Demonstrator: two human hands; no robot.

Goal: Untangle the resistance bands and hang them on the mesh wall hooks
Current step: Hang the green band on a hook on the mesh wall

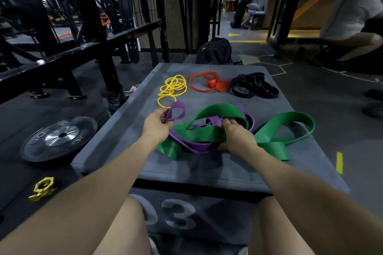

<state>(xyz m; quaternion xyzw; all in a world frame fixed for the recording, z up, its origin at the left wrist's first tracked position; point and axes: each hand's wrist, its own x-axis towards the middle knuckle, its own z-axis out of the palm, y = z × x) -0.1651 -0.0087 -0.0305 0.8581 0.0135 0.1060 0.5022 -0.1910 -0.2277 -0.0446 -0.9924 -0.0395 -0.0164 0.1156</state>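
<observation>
A wide green band [286, 126] and a purple band [196, 146] lie tangled together on the near half of a grey plyo box [207, 170]. My left hand [156, 124] pinches a loop of the purple band at the tangle's left end. My right hand [236, 136] grips the green band where it crosses the purple one. Farther back on the box lie a thin yellow band [173, 89], a red band [209, 84] and a black band [253, 88], each in its own heap. A black mesh wall [172, 6] stands beyond the box.
A black weight plate [60, 138] and a yellow barbell collar [42, 188] lie on the floor at the left. A black rack frame [83, 47] stands at the left rear. A dark bag [215, 50] sits behind the box. A person [350, 18] crouches at the right.
</observation>
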